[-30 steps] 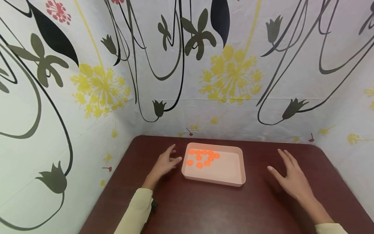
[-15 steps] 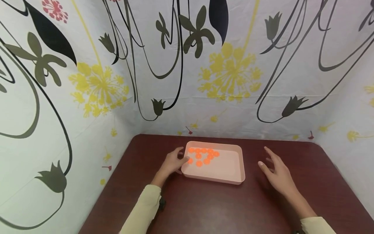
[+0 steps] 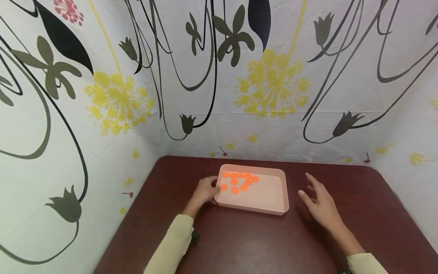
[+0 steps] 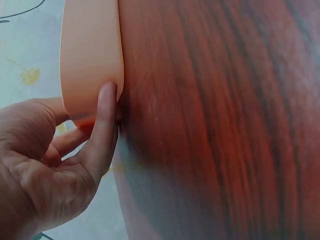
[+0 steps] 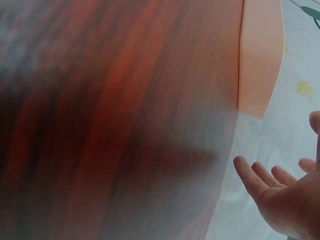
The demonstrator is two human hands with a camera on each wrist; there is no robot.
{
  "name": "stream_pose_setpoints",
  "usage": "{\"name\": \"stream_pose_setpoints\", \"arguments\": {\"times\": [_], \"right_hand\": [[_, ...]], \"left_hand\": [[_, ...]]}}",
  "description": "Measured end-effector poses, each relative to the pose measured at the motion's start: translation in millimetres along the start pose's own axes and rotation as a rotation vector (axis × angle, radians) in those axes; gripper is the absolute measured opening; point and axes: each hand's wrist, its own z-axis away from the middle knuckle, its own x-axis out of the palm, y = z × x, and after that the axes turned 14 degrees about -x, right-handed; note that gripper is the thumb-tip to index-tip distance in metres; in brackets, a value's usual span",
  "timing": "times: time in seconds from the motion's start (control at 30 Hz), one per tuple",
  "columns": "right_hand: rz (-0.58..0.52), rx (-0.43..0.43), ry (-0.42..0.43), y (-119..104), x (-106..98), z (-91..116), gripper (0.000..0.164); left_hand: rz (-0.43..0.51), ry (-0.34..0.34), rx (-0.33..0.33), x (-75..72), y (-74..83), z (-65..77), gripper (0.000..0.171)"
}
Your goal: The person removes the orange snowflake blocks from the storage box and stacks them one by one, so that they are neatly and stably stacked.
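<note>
A shallow pale-pink tray (image 3: pixel 270 196) lies on the table, with several bright orange scalloped discs (image 3: pixel 234 190) gathered in its left and back part. At the tray's left end is my left hand (image 3: pixel 206 190), thumb over the rim and fingers along the outer wall. The left wrist view shows that hand (image 4: pixel 55 170) gripping the tray's corner (image 4: pixel 92 55), one finger lying against the outside. Held above the table to the right, my right hand (image 3: pixel 321 205) touches nothing. Its fingers are spread and relaxed, apart from the tray's right end (image 5: pixel 262 55) in the right wrist view.
The dark reddish-brown table (image 3: pixel 246 243) has rounded back corners. White cloth (image 3: pixel 219 95) printed with flowers and stems surrounds it at the back and sides. Light sleeves (image 3: pixel 172 243) cover both forearms.
My left hand has moved right to the tray's left end and taken hold of its rim. The right hand has come left, closer to the tray. The tray and discs stay in place.
</note>
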Motion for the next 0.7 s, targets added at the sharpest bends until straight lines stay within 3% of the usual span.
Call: {"name": "stream_pose_setpoints", "arguments": {"times": [0.23,0.7], "right_hand": [[0.001,-0.013,0.005,1.1,4.2,0.0,0.075],[-0.005,-0.022,0.009,1.1,9.0,-2.5,0.076]], "left_hand": [[0.014,0.022,0.034,2.1,-0.4,0.6,0.049],[0.055,0.046,0.007,9.3,3.7,1.3,0.049]]}}
